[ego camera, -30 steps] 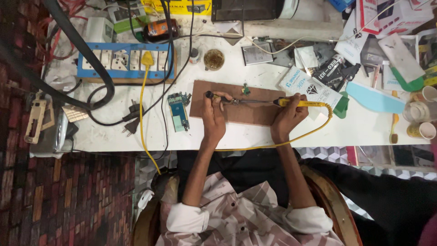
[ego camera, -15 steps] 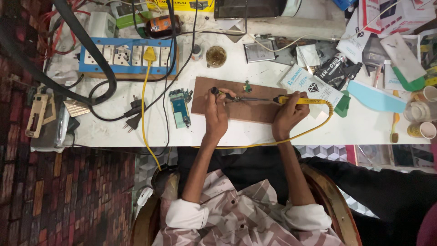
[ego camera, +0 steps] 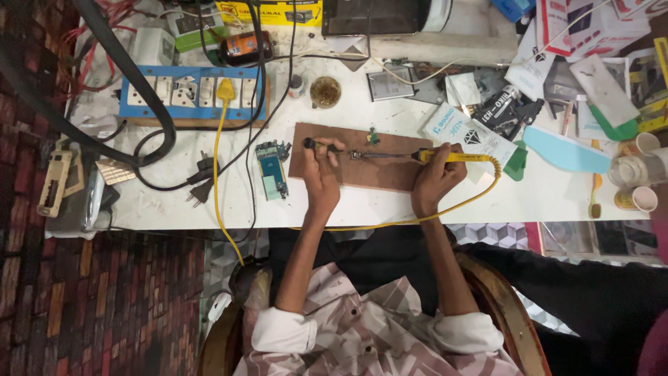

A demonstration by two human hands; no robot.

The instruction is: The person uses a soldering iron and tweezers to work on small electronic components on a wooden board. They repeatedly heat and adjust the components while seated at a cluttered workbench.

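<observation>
My left hand rests on a brown wooden board and grips a thin dark-handled tool that points right. My right hand is closed on a yellow soldering iron. The iron's metal tip reaches left to a small metal part on the board, between the two hands. A tiny green piece lies near the board's far edge. The iron's yellow cord loops along the near edge of the white table.
A blue power strip with a yellow plug sits at the far left, with black cables and plugs nearby. A green circuit board lies left of the brown board. A round tin, packets and cups crowd the back and right.
Both hands stay on the board with their tools in nearly the same pose. Only the view has shifted slightly.
</observation>
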